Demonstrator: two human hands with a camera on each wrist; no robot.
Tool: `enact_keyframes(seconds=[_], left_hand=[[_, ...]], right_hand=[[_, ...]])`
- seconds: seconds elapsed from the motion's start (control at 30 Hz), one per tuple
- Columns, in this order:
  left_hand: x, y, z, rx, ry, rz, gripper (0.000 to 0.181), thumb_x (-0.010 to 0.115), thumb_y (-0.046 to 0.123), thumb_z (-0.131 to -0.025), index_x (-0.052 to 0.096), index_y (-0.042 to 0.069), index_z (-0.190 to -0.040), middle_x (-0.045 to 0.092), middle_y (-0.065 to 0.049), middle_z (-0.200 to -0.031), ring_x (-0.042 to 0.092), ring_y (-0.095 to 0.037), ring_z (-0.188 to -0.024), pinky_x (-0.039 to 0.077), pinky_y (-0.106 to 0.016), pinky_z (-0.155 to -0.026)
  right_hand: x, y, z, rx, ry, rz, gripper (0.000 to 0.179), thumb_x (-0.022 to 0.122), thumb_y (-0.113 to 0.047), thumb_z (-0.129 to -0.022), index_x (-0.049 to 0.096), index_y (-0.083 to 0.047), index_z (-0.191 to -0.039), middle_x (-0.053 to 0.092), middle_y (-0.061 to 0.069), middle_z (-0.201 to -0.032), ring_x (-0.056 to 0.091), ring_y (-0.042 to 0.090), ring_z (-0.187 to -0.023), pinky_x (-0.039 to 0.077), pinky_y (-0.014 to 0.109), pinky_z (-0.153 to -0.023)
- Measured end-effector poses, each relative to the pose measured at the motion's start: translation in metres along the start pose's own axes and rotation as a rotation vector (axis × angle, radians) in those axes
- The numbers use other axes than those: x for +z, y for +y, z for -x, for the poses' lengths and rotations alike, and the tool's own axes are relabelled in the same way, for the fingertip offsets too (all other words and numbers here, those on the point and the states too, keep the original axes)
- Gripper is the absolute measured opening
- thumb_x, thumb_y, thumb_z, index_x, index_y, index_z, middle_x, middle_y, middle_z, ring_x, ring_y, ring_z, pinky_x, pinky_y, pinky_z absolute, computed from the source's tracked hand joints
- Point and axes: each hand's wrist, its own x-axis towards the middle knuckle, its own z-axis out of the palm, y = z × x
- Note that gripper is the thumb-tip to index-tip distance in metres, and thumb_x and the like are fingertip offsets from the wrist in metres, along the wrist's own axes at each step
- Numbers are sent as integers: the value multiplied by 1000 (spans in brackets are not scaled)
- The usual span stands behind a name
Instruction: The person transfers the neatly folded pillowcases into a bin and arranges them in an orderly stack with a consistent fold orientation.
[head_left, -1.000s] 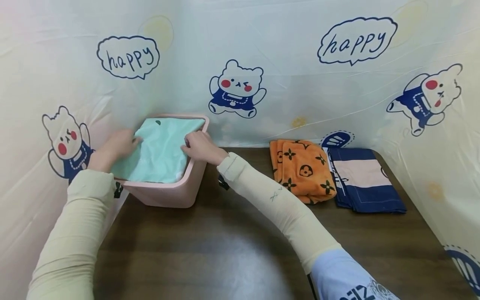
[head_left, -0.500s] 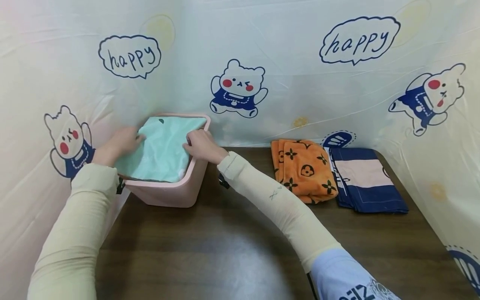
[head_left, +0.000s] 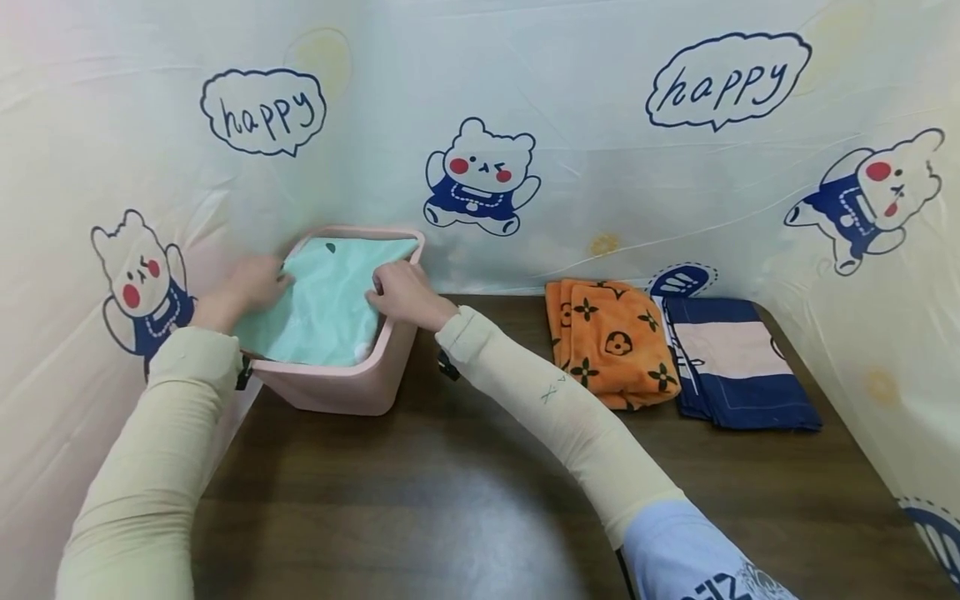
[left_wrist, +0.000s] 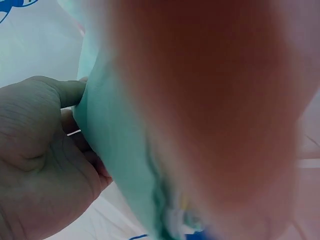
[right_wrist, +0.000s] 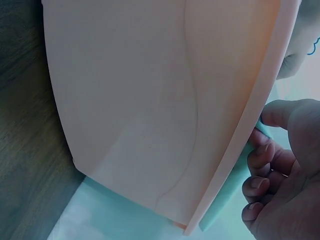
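In the head view, a folded turquoise cloth (head_left: 322,308) with a small dark green mark lies in the mouth of a pink plastic bin (head_left: 322,390). My left hand (head_left: 257,285) holds the cloth's left edge; in the left wrist view, thumb and fingers pinch the turquoise fabric (left_wrist: 117,135). At the opposite side my right hand (head_left: 408,293) grips the cloth near the bin's right rim. Seen from the right wrist, its thumb and curled fingers pinch the cloth (right_wrist: 227,195) just inside the rim. A blurred shape covers much of the left wrist view.
A folded orange cloth (head_left: 615,343) with black flower patterns lies on the brown wooden table (head_left: 450,483) to the right. Beside it is a folded navy and pink cloth (head_left: 738,358). A printed pale curtain (head_left: 585,167) borders the table at the back and sides.
My left hand has shifted slightly rightward with the cloth's left edge, exposing more of the bin's back-left rim. My right hand keeps its grip almost in place. The view has drifted slightly.
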Motion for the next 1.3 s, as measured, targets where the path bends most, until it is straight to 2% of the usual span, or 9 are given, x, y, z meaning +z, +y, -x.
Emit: enact_keyframes(seconds=[0.17, 0.37, 0.53, 0.67, 0.83, 0.93, 1.07, 1.13, 1.3], left_hand=[[6, 0, -3, -7, -23, 24, 32, 42, 13, -106, 50, -17, -115, 52, -25, -92, 50, -40, -86, 41, -52, -78], [9, 4, -5, -5, 5, 59, 37, 43, 14, -106, 48, -18, -124, 54, -31, -101, 52, -42, -89, 43, -54, -79], [11, 7, -5, 42, 34, 117, 39, 45, 14, -105, 51, -19, -125, 57, -39, -114, 57, -49, -101, 46, -62, -88], [10, 6, 4, 40, 70, 210, 44, 44, 18, -105, 47, -20, -129, 53, -44, -120, 53, -57, -111, 42, -67, -94], [13, 7, 23, 57, 163, 270, 47, 46, 22, -106, 49, -18, -130, 54, -43, -122, 53, -57, -111, 41, -67, -93], [16, 22, 36, 86, 237, 297, 45, 47, 22, -106, 52, -16, -131, 56, -41, -122, 54, -55, -108, 43, -66, -90], [20, 54, 53, 130, 329, 321, 40, 51, 19, -105, 54, -13, -130, 57, -36, -120, 54, -52, -106, 43, -66, -90], [23, 71, 60, 145, 380, 312, 37, 53, 17, -104, 55, -11, -129, 57, -35, -119, 55, -52, -106, 43, -65, -90], [37, 108, 71, 217, 555, 276, 30, 61, 9, -99, 59, -11, -122, 59, -33, -115, 56, -52, -104, 43, -63, -89]], right_hand=[[-1, 4, 0, -20, 15, 5, 32, 60, -28, -102, 58, -12, -75, 46, -1, -60, 51, 13, -60, 38, 22, -65], [-3, 11, 0, -24, 33, -18, 34, 61, -26, -102, 57, -11, -72, 45, 0, -59, 51, 13, -61, 38, 22, -68], [-8, 21, 3, -11, 20, -65, 25, 62, -29, -101, 70, -11, -85, 58, -2, -64, 58, 11, -69, 42, 23, -75], [-16, 27, 9, -61, 55, -98, 18, 63, -28, -100, 73, -13, -98, 67, -4, -76, 61, 9, -80, 39, 28, -83], [-29, 37, 28, -92, 24, -225, 16, 61, -24, -101, 71, -11, -102, 63, 2, -80, 58, 14, -77, 42, 23, -72], [-36, 47, 44, -100, -8, -282, 16, 61, -21, -101, 70, -10, -108, 63, 3, -90, 58, 16, -84, 47, 21, -69], [-44, 65, 68, -125, -1, -249, 18, 62, -22, -101, 68, -11, -114, 65, 1, -107, 57, 18, -103, 46, 26, -91], [-43, 75, 79, -128, 20, -220, 19, 63, -23, -101, 67, -11, -115, 65, 2, -110, 56, 20, -108, 44, 30, -96], [-38, 90, 105, -119, 47, -169, 21, 63, -23, -101, 68, -8, -115, 66, 3, -111, 55, 22, -111, 41, 36, -102]])
